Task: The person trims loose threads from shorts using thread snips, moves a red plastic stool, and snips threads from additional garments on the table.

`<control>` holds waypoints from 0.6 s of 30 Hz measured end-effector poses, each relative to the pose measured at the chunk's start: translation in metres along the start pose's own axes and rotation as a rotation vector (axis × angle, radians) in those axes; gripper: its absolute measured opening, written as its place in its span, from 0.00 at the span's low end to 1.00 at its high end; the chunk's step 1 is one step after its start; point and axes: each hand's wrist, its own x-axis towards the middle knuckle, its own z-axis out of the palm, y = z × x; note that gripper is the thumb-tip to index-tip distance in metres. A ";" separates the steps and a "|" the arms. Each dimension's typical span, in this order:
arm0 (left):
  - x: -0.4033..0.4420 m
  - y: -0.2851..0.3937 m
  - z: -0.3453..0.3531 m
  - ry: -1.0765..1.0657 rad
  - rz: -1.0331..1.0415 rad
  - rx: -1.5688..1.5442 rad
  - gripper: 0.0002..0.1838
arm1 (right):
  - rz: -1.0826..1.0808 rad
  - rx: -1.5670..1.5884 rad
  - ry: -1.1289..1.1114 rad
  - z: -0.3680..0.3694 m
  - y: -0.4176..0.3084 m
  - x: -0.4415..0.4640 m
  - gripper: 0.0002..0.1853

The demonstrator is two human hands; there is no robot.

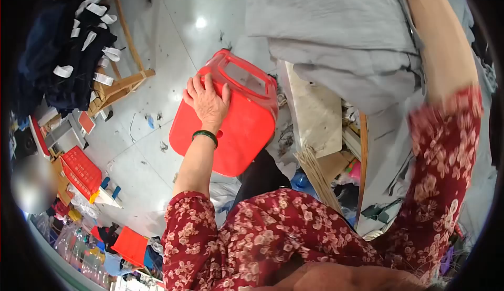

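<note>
My left hand point(208, 101) is on a red plastic stool point(236, 138), its fingers hooked over the edge of the flat seat. A dark green bangle point(205, 137) circles that wrist. The stool is tilted, so its seat faces me and an open-framed side shows beyond. Stretched up along the right side, my right forearm point(441, 33) passes beside a stack of grey cloth point(336, 23); the right hand lies beyond the top edge of the view.
Dark garments with white tags point(68, 54) hang over a wooden frame point(126, 83) at the left. Red baskets point(81, 173) and bottles stand lower left. Under the grey cloth, a pale board point(315, 112) and a wooden leg point(363, 170) show. Scraps litter the tiled floor point(173, 28).
</note>
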 end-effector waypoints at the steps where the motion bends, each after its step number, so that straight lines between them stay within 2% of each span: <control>1: -0.005 -0.001 -0.004 -0.003 -0.007 0.003 0.31 | 0.039 0.027 -0.023 -0.019 -0.006 -0.019 0.14; 6: -0.007 -0.001 -0.007 -0.002 -0.004 0.000 0.30 | 0.248 0.132 -0.224 -0.109 -0.031 -0.161 0.14; 7: -0.009 0.000 -0.007 -0.005 -0.014 0.019 0.30 | 0.231 0.191 -0.239 -0.112 -0.037 -0.198 0.08; 10: -0.009 0.001 -0.004 0.002 0.002 0.057 0.30 | 0.234 0.092 -0.242 -0.109 -0.024 -0.259 0.09; 13: -0.013 -0.002 -0.003 0.006 0.026 0.125 0.29 | 0.161 0.050 -0.123 -0.100 -0.022 -0.268 0.10; 18: -0.008 -0.011 0.004 -0.045 0.059 0.131 0.29 | 0.195 0.065 -0.061 -0.097 -0.022 -0.270 0.12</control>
